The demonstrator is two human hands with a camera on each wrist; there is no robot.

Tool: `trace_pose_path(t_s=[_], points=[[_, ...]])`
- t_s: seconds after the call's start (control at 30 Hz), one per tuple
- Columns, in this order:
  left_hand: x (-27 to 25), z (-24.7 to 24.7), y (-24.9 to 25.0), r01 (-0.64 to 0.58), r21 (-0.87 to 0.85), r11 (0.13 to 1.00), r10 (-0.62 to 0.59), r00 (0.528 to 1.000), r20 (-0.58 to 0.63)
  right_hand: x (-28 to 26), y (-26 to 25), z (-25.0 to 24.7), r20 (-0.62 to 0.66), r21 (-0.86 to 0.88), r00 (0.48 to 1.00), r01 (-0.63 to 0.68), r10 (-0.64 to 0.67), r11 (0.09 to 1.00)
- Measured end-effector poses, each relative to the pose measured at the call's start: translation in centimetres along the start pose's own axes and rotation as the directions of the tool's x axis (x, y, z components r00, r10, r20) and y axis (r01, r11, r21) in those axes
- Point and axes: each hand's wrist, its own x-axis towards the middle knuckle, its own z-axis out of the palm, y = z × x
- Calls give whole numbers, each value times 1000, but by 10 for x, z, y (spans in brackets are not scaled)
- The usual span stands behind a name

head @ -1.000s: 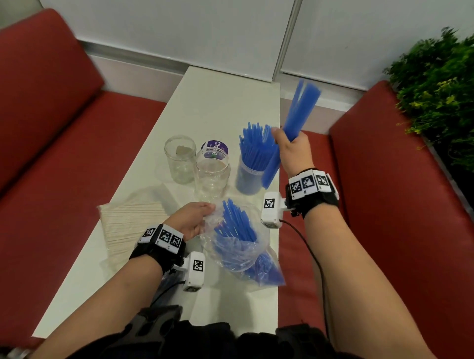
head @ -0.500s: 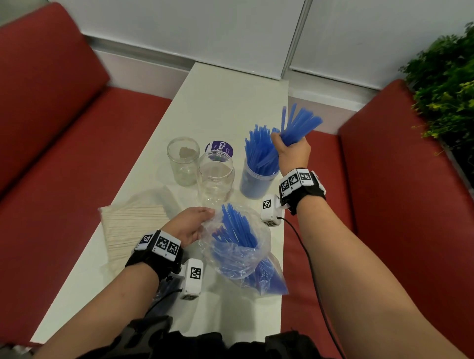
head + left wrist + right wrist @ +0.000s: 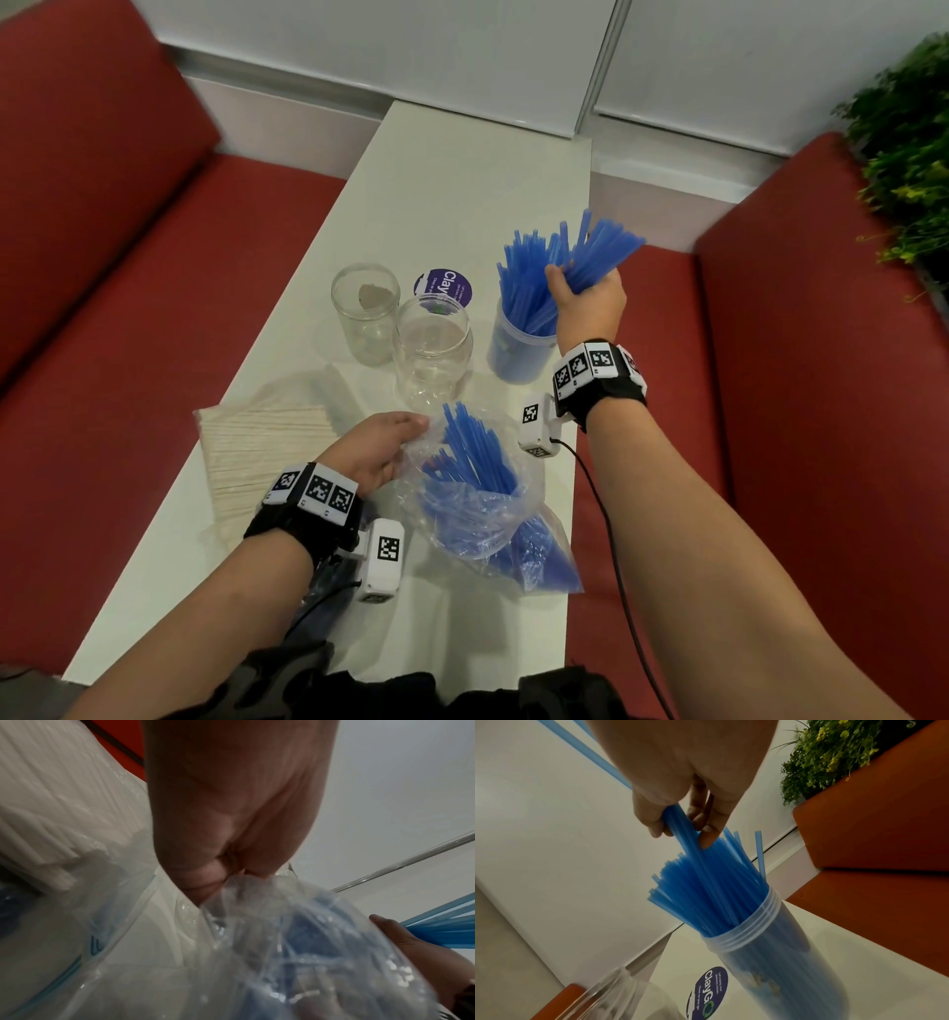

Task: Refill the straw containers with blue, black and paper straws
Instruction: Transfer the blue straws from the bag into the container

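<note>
a: biggest risk?
b: my right hand (image 3: 590, 303) clamps a bundle of blue straws (image 3: 598, 257), tips entering the blue-filled container (image 3: 518, 349) at 1 o'clock. it's packed, so they could jam, splay or tip it.
a: left?
b: left hand (image 3: 380, 447) pinches the plastic bag (image 3: 482, 519) rim; more blue inside.
a: others?
b: two clear jars (image 3: 434, 344) at 12, no straws inside. paper straws (image 3: 257, 452) at 9.
</note>
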Motion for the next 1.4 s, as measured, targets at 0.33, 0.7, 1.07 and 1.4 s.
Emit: trace_pose_path(t_s=[0.33, 0.7, 1.07, 1.4], points=[[-5, 5, 2, 6, -1, 1000, -6, 1000, -6, -7, 19, 5, 38, -184, 981, -179, 189, 967], [-9, 9, 3, 6, -31, 1000, -6, 1000, 5, 6, -9, -6, 204, -519, 918, -194, 341, 832], [-13, 13, 0, 17, -9, 1000, -17, 1000, -1, -36, 16, -15, 202, -284, 948, -183, 245, 941], [-22, 15, 2, 5, -5, 1000, -5, 1000, 14, -36, 6, -25, 230, -255, 939, -196, 256, 947]])
